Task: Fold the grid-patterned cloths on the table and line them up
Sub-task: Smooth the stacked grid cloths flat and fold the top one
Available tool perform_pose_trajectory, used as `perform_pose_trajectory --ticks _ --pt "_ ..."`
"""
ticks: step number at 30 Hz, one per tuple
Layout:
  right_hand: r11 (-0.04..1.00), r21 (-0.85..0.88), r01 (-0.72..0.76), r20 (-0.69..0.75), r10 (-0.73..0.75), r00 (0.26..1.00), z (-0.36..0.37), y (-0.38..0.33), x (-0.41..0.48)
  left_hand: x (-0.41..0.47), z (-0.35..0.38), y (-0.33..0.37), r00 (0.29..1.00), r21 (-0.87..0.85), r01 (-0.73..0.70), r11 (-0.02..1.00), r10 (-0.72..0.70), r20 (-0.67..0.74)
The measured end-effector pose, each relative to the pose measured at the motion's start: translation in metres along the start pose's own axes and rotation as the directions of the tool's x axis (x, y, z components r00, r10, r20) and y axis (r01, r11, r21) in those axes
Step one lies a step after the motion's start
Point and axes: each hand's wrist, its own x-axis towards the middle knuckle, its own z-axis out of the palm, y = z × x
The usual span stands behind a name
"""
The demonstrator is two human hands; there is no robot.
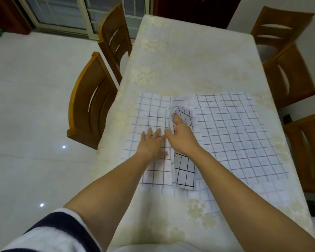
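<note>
**Item 1.** White fabric cloth with a thin dark grid [153, 113], lying on the left part of the near half of the long table under a cream floral tablecloth [180, 60]. It is partly folded. A raised flap [185, 171] is standing up along its right side.

**Item 2.** Left hand [151, 142]: lying flat on the cloth, fingers straight and spread, pressing the layers down.

**Item 3.** Right hand [182, 138]: just beside the left one, reaching into the raised flap and gripping its edge. The fabric is curling over the fingertips and hiding them.

**Item 4.** Larger white grid-patterned cloth [235, 133], lying spread open just to the right. Whether the flap is overlapping its left edge cannot be told. A paler gridded layer [265, 193] is showing at the near right, and whether it is a separate cloth is unclear.

**Item 5.** Brown wooden chairs [91, 106], standing along both sides of the table.

**Step in hand (judgement).** The first cloth is being folded lengthwise, and the larger one is waiting untouched.

**Next move (judgement).** The flap wants carrying leftward over the pinned layers. The left hand must slide clear just ahead of it, the edges must be matched, and the crease smoothed flat.
</note>
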Motion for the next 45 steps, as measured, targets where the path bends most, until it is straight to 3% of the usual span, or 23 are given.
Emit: perform_pose_trajectory --ticks 4,10,14,17,20,23,31,37,40,42,45 --pt "0.991 -0.122 -0.060 -0.009 0.060 0.998 0.040 -0.001 0.014 -0.003 0.001 -0.040 0.999 -0.031 0.005 0.999 -0.007 -0.047" --pt "0.989 0.063 -0.136 0.081 0.131 0.988 0.080 0.019 0.029 0.000 0.005 -0.067 0.988 -0.132 0.094 0.987 -0.109 -0.108" --pt "0.997 0.045 -0.061 -0.115 0.066 0.991 0.081 0.047 0.020 -0.005 0.007 -0.074 0.929 -0.301 0.126 0.945 -0.219 -0.299" --pt "0.986 -0.164 -0.031 -0.272 -0.015 0.962 0.070 0.076 0.015 -0.004 0.008 -0.065 0.916 -0.341 0.023 0.940 -0.156 -0.369" --pt "0.888 -0.452 -0.083 -0.111 0.036 0.993 0.063 0.101 0.010 0.001 0.013 -0.050 0.956 -0.339 -0.021 0.940 -0.081 -0.282" --pt "0.785 -0.619 -0.002 0.097 0.079 0.992 0.068 0.120 0.000 -0.001 0.024 -0.039 0.974 -0.326 0.041 0.944 -0.110 -0.198" --pt "0.710 -0.665 0.231 0.292 -0.037 0.956 0.085 0.126 -0.014 -0.013 0.022 -0.037 0.959 -0.378 0.142 0.915 -0.222 -0.178" --pt "0.736 -0.620 0.272 0.298 -0.100 0.949 0.086 0.130 -0.024 -0.019 0.022 -0.035 0.916 -0.454 0.189 0.870 -0.324 -0.239" --pt "0.813 -0.547 0.199 0.135 -0.149 0.980 0.077 0.128 -0.021 -0.025 0.022 -0.027 0.928 -0.333 0.136 0.933 -0.238 -0.286" --pt "0.813 -0.570 0.123 0.045 -0.118 0.992 0.068 0.128 -0.018 -0.025 0.022 -0.018 0.963 -0.253 0.073 0.965 -0.134 -0.233" --pt "0.749 -0.659 0.073 0.065 -0.039 0.997 0.055 0.136 -0.013 -0.019 0.025 -0.007 0.995 -0.138 0.060 0.989 -0.071 -0.076"
